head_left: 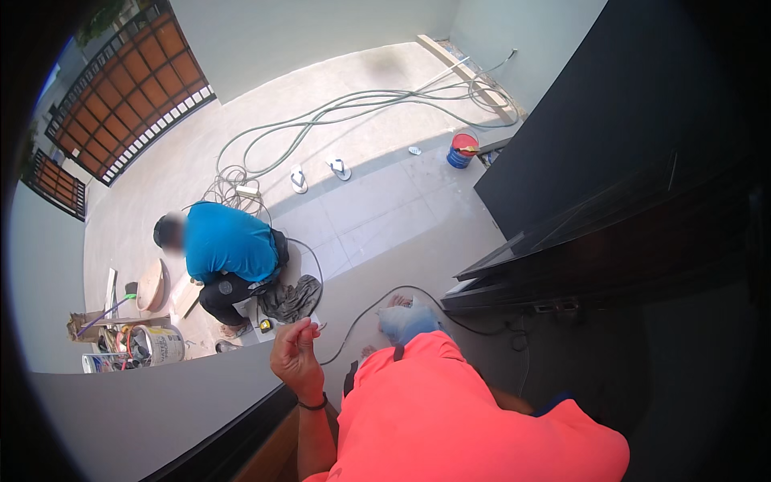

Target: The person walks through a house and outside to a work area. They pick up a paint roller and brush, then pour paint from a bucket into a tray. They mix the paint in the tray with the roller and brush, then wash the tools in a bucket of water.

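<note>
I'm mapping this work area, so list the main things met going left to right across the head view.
Smaller orange-panelled gate → white bucket → crouching co-worker in a blue shirt → the person's left hand → red-and-blue bucket → large dark panel.

The left hand (297, 365) is raised, fingers (304, 328) bent — whether they pinch anything is too small to tell. Beyond, a co-worker (229, 241) in blue crouches beside a grey cloth (291, 300) — farther off are sandals (340, 171), a hose (329, 105) and a bucket (458, 158).
</note>
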The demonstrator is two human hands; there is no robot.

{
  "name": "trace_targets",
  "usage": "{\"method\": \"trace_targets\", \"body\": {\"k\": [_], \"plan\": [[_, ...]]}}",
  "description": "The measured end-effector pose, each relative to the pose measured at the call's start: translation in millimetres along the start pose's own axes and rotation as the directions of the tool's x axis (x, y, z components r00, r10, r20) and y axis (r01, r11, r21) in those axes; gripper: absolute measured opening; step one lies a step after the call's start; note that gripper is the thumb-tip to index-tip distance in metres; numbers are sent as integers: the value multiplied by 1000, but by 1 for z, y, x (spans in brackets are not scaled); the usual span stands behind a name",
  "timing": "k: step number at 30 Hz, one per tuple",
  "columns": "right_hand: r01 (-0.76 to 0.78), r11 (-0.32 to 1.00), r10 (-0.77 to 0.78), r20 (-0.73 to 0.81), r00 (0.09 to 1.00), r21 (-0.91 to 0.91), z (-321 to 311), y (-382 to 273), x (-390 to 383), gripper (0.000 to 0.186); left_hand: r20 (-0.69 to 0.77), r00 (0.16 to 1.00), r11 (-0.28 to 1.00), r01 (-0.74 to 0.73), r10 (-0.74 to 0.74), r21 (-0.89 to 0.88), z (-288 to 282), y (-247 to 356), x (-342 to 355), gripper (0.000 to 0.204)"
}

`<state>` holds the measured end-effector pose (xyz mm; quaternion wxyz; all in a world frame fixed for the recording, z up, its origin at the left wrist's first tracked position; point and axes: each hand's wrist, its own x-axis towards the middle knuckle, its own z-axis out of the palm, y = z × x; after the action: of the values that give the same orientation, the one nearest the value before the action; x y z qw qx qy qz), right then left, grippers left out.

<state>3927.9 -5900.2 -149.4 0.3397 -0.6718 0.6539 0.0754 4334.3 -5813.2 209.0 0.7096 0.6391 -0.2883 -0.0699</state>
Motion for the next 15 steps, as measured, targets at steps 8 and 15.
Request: {"method": "trace_targets", "body": {"k": [8,15], "plan": [[-331,919,299,170,939,215,-24,-108,140,42,244,970,1000,7,-14,30,121,-72,153,13],[-372,770,321,189,928,519,-161,-248,358,27,261,943,956,-251,206,154,242,-99,292,15]]}}
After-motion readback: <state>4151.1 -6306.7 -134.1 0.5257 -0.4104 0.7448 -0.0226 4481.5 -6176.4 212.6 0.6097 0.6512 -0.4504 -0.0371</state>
